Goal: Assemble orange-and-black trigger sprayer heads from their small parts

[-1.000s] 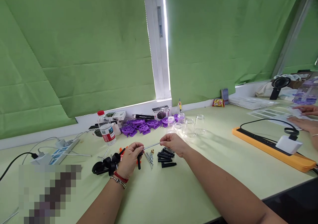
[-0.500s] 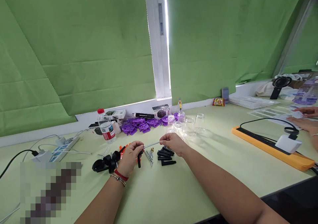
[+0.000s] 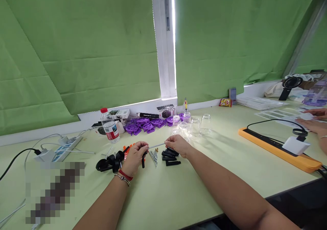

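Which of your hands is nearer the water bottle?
Left. The left hand is just right of and nearer the camera than the water bottle; the right hand is farther right.

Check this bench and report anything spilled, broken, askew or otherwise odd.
Nothing stands out. The left hand and right hand hold a thin metal rod between them above the table. Loose screws and black sleeves lie scattered beneath, but nothing looks spilled or damaged.

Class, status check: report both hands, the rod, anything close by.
Left hand and right hand pinch metal rod ends. Rod above table. Black pieces lie under it.
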### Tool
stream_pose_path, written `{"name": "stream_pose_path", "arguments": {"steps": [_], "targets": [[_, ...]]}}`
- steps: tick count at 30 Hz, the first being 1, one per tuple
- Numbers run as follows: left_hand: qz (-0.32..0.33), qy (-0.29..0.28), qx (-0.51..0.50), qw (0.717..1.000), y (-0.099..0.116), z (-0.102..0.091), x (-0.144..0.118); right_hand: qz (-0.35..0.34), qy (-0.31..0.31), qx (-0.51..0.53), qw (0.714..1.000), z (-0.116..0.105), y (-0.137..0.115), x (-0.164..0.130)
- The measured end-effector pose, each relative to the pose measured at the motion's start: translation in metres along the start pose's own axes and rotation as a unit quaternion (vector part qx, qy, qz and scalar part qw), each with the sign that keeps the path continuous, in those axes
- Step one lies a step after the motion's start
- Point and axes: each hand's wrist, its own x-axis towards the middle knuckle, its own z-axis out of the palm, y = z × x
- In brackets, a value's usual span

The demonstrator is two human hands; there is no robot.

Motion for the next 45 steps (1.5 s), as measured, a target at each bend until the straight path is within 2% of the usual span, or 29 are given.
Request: {"name": "stream_pose_path", "arguments": {"steps": [17, 31, 45], "targets": [[0.002, -0.004, 0.001, 1.000, -0.003, 0.000, 0.001, -0.005, -0.029, -0.060, 0.998, 0.001, 0.004, 0.000], [0.000, -0.016, 0.015, 1.000, -0.007, -0.002, 0.003, -0.041, -0.010, -0.068, 0.997, 0.002, 0.009, 0.003], [-0.001, -0.013, 0.036, 0.999, -0.011, -0.002, 0.004, -0.074, 0.016, -0.185, 0.980, 0.006, 0.021, 0.011]]}}
